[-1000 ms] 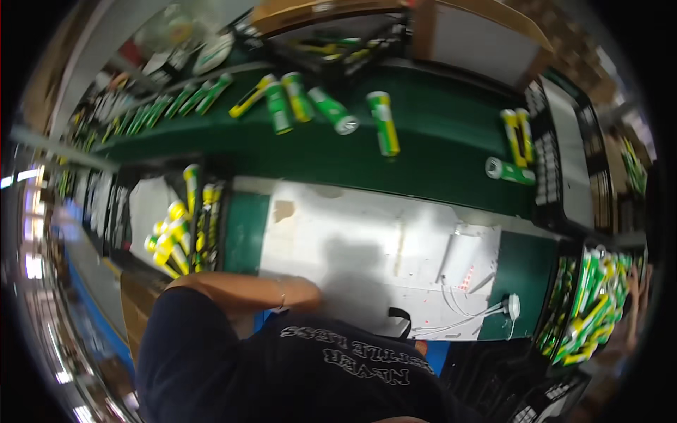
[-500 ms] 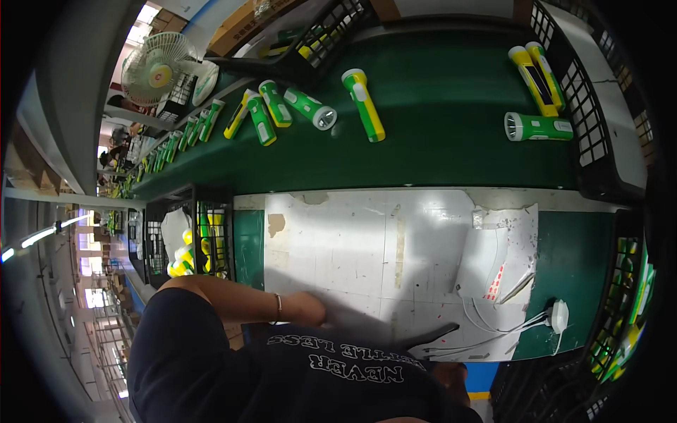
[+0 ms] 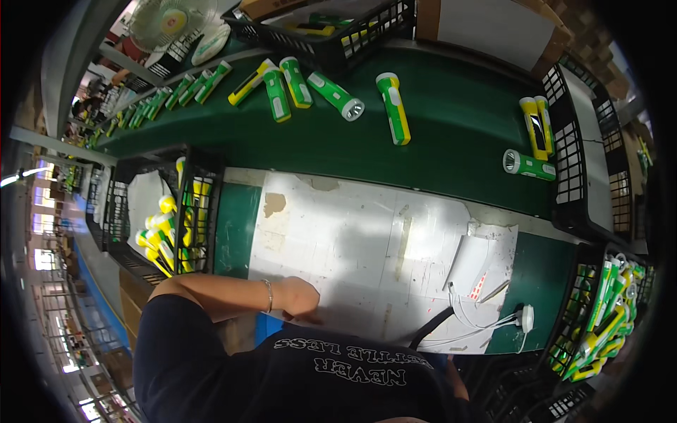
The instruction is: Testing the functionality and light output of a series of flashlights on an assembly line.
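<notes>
1. The left hand is at the near left corner of the white sheet, touching or just above it; its fingers are mostly hidden, so I cannot tell whether it grips anything.
2. The right hand is out of sight, its state untold; part of the right arm shows below the sheet's near edge.
3. Cords cross the sheet's near right corner to a white plug just right of it.
4. Left of the sheet, a black basket holds torches, green and yellow; right of it, another crate holds more.
5. Beyond the sheet, further torches lie on a green bench.
6. Past the sheet's far left corner stands a fan.
</notes>
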Action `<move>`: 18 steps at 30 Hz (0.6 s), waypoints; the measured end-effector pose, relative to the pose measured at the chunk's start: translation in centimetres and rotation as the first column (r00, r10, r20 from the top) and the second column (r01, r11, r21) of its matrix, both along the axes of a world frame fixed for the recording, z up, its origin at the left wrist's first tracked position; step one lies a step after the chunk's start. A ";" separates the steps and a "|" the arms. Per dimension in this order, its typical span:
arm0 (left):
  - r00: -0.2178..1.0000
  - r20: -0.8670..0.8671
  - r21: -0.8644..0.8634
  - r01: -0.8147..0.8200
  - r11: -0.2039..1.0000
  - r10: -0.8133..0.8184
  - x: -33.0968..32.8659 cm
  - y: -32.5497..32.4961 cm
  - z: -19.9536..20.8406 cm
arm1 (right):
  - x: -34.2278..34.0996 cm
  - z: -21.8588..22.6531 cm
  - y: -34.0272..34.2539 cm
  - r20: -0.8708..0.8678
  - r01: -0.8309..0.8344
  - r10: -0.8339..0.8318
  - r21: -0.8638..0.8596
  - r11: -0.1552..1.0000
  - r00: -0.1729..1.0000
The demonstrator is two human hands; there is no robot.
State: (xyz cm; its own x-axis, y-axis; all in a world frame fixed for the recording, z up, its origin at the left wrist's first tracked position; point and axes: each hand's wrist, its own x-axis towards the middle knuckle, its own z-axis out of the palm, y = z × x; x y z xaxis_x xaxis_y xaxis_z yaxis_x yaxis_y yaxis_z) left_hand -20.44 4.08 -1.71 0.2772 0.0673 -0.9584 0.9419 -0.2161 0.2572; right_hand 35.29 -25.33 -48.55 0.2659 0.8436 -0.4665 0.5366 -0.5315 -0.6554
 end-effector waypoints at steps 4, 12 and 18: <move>0.996 0.066 -0.047 -0.059 0.997 0.062 -1.0 -0.9 -2.1 | 3.5 3.0 6.5 0.107 -0.020 0.000 0.179 0.984 0.994; 0.970 0.048 0.237 -0.243 0.941 0.238 -1.3 -3.7 -1.4 | -5.2 26.8 9.7 0.111 -0.319 0.301 0.228 0.920 0.947; 0.961 0.084 0.672 -0.249 0.697 0.262 -1.5 -7.4 -2.7 | -13.4 45.1 17.6 0.349 -0.654 0.664 0.702 0.283 0.662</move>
State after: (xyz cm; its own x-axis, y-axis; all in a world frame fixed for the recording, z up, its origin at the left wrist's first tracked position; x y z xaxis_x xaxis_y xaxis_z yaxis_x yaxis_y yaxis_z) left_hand -21.92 -3.30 -4.42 0.1371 0.7590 -0.6365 0.9895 -0.0751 0.1235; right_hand 21.85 -7.72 -3.43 -0.5468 0.7380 0.3954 0.4620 0.6599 -0.5926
